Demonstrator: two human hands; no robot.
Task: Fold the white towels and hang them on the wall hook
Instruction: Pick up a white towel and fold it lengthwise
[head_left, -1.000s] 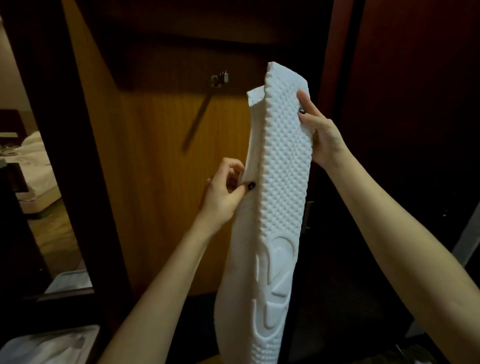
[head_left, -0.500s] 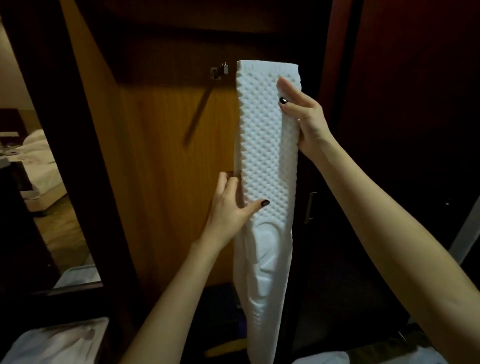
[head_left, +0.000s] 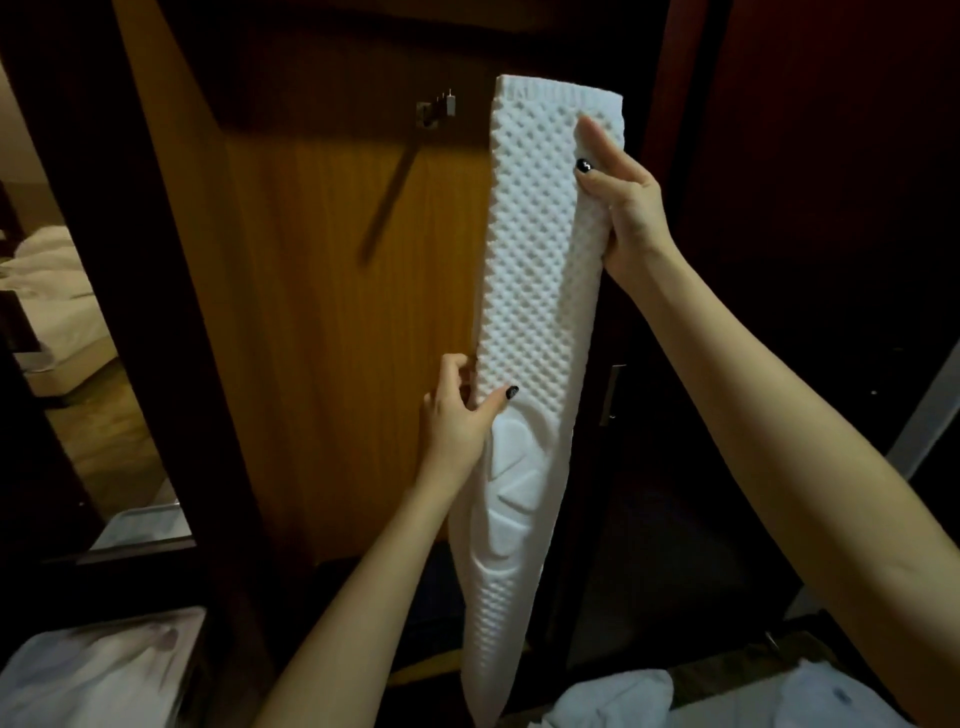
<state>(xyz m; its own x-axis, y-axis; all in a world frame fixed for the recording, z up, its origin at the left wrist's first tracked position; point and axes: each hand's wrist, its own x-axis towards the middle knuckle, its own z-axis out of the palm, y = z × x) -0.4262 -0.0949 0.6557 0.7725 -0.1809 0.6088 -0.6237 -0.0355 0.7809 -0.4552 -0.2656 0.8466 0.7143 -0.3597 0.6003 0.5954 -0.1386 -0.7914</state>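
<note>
I hold the towel (head_left: 540, 291) up, folded long and thin, just right of the hook (head_left: 439, 111). My right hand (head_left: 623, 208) grips its top. My left hand (head_left: 457, 421) pinches its side. It is not hung yet. More towels (head_left: 623, 696) wait below.

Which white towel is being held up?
The bumpy towel, gripped by the right hand near its top and the left hand lower down. The other towels lie below, untouched.
</note>
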